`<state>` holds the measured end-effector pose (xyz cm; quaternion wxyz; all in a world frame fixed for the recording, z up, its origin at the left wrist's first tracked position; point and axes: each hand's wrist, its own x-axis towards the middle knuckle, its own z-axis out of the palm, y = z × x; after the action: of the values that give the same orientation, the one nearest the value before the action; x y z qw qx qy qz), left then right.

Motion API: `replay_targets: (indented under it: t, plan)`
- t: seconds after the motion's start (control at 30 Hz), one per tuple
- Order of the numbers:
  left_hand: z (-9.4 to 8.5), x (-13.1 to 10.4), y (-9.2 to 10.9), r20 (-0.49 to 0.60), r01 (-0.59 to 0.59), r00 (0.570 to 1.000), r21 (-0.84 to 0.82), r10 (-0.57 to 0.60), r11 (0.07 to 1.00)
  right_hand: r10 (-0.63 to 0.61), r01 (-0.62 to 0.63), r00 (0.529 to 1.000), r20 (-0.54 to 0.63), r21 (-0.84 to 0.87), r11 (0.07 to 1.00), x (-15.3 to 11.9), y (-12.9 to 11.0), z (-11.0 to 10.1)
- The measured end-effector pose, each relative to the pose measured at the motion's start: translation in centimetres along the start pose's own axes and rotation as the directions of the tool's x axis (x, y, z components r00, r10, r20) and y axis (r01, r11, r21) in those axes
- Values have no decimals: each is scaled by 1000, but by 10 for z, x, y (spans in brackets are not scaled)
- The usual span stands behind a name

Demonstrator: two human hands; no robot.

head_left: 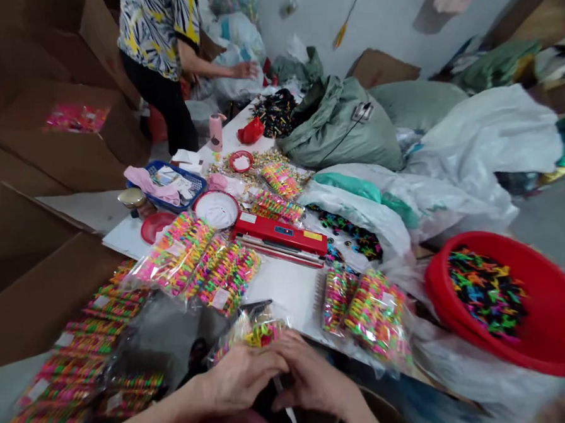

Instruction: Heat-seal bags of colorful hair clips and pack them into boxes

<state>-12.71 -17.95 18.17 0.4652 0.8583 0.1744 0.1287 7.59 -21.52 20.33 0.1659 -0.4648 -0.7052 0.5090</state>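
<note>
Close to my body, at the table's near edge, a clear plastic bag point(255, 326) of bright pieces lies beneath my fingers. My left hand point(243, 372) has its fingers curled at the bag's near side. Beside it, my right hand point(309, 368) reaches over the bag's right end, its fingers bent and meeting the left. A thin white strip point(290, 419) hangs below the hands. Just beyond sits a red sealing machine point(281, 235). Packed bags of colorful pieces lie left point(178, 251) and right point(380, 314) of the white table top point(286, 287).
A red tub point(548, 324) with colorful pieces stands at the right. Large sacks point(344, 132) line the table's far right side. Cardboard boxes point(24, 263) and rows of packed bags point(63, 368) are on the left. Another person point(161, 60) stands at the far end near a blue basket point(198, 185).
</note>
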Motion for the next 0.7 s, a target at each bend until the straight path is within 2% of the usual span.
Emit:
replay_targets:
  t: [0.03,0.1,0.17,0.2,0.27,0.33,0.4,0.47,0.53,0.6,0.63,0.7]
  plan:
    - [4,5,-2,-18,-3,1000,-35,2,999,36,-41,998,-47,-100,994,-11,2,9]
    - [10,19,-10,-4,5,1000,6,-5,1000,114,-155,980,-163,-265,952,-25,19,21]
    - [10,38,-23,105,27,993,172,-45,985,135,-217,965,-223,-405,888,-32,47,19]
    - [7,50,-32,184,39,978,282,-94,959,127,-230,962,-242,-463,856,-32,63,13]
    - [-3,76,-53,324,51,919,468,-225,882,119,-249,956,-267,-531,810,-27,94,-7]
    - [-12,101,-77,383,45,870,566,-311,823,128,-261,952,-278,-518,814,-19,124,-30]
    - [-19,122,-101,386,12,872,596,-299,803,144,-282,938,-315,-453,846,-9,153,-52]
    - [-21,138,-121,338,-16,907,623,-251,782,188,-348,899,-394,-385,855,3,178,-68]
    - [-19,151,-136,244,3,947,645,-211,764,258,-447,851,-458,-370,815,17,197,-78]
    - [-15,163,-146,87,152,956,674,-281,723,317,-533,818,-480,-423,733,34,210,-81]
    - [-11,169,-150,13,266,929,673,-371,690,334,-551,816,-473,-459,697,42,215,-81]
    - [-5,182,-158,-67,472,818,644,-571,602,338,-543,828,-448,-492,680,54,226,-81]
